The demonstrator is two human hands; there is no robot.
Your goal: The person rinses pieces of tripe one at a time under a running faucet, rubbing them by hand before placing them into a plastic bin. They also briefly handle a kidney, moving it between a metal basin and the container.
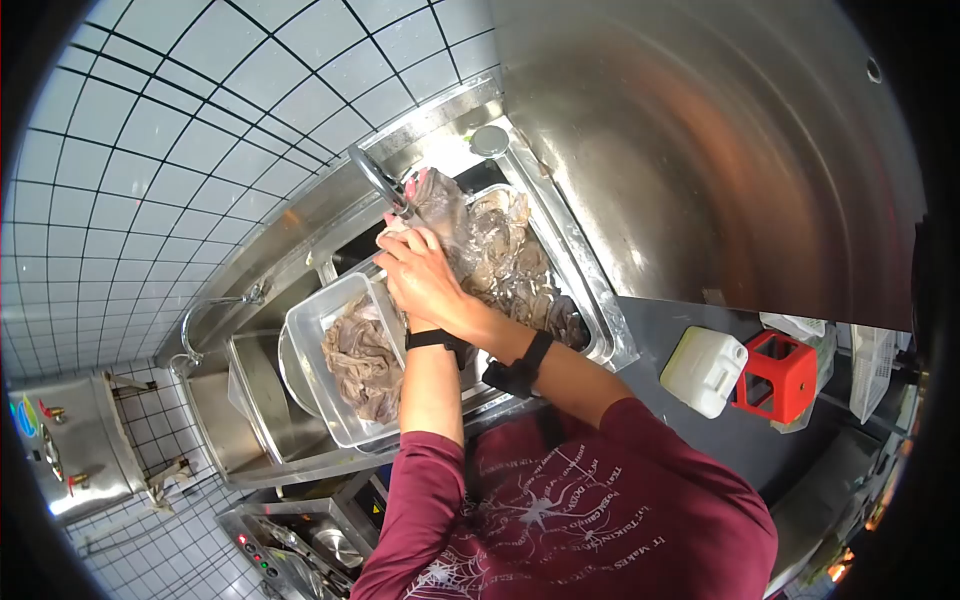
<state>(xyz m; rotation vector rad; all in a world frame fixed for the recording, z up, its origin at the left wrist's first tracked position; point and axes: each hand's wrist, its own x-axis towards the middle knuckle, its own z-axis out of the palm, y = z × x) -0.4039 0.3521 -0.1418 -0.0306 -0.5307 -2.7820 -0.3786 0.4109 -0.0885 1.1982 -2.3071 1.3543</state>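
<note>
White-tiled walls back a steel counter [330, 215] whose sink [598, 330] holds a heap of meat [510, 270], with a clear tub [310, 330] of more just beside it on the person's left. Both hands meet under the tap [380, 180]: the right hand [428, 285] lies on top, fingers curled shut on a sheet of meat [445, 215] that stretches from the knuckles towards the spout, its long side running along the sink. The left hand [405, 305] is mostly tucked beneath, so I cannot tell whether it grips or lies flat.
</note>
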